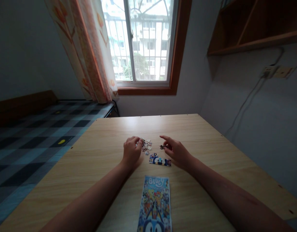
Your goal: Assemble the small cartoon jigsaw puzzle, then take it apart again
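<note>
Loose jigsaw puzzle pieces [147, 145] lie in a small pile, several of them pale side up. My left hand [132, 149] rests at the pile's left edge with its fingers curled in; what they hold, if anything, is hidden. A dark puzzle piece [162, 147] is pinched in my right hand [174, 150], whose index finger stretches out above it. Just below lies a joined strip of puzzle [160, 161] with a blue and white face on it. Nearer to me is the Bluey picture sheet [156, 201], crowded with colourful characters.
Everything lies on a light wooden table [114, 129]. A bed with a checked cover [54, 129] stands to the left. Behind are a window [148, 48] and a flowered curtain [87, 48]. A wall shelf [250, 43] and a socket with a cable [268, 72] are at right.
</note>
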A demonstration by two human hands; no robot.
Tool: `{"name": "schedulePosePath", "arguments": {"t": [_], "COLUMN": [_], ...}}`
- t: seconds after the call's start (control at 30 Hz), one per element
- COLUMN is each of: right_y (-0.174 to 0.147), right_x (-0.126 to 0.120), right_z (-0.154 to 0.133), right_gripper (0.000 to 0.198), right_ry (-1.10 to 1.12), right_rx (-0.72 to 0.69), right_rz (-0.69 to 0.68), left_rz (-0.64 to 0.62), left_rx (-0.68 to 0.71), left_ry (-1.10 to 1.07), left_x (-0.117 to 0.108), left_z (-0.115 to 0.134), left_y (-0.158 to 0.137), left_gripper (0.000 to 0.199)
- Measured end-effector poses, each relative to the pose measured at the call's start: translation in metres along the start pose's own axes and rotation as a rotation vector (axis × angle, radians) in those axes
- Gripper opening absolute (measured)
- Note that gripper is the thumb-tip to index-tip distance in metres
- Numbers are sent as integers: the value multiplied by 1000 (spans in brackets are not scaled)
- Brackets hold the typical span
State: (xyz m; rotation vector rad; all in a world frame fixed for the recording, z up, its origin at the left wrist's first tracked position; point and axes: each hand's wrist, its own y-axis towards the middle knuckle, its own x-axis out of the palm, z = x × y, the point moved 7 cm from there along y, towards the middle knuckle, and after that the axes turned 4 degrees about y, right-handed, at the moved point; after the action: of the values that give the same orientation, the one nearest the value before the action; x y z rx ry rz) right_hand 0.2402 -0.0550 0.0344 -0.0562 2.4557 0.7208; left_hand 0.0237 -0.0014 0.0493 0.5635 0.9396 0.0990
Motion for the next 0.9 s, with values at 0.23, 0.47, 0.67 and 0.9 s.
{"name": "schedulePosePath", "arguments": {"t": [0.23, 0.47, 0.67, 0.9], "right_y": [-1, -2, -2, -2], "right_x": [-2, -2, -1, 1], "right_z": [-2, -2, -3, 2], "right_gripper": [51, 51, 52, 49], "right_ry": [-28, -42, -29, 135], "right_rx": [16, 8, 8, 94], "right_rz": [-4, -20, -27, -7], "left_rz": [-107, -165, -93, -6], "left_rx": [-120, -109, -128, 181], "left_ry": [220, 334, 297, 22], "left_x": [4, 5, 1, 1], "left_z": [-19, -9, -10, 15], "left_y": [7, 2, 4, -2], "left_gripper": [26, 20, 16, 18]}}
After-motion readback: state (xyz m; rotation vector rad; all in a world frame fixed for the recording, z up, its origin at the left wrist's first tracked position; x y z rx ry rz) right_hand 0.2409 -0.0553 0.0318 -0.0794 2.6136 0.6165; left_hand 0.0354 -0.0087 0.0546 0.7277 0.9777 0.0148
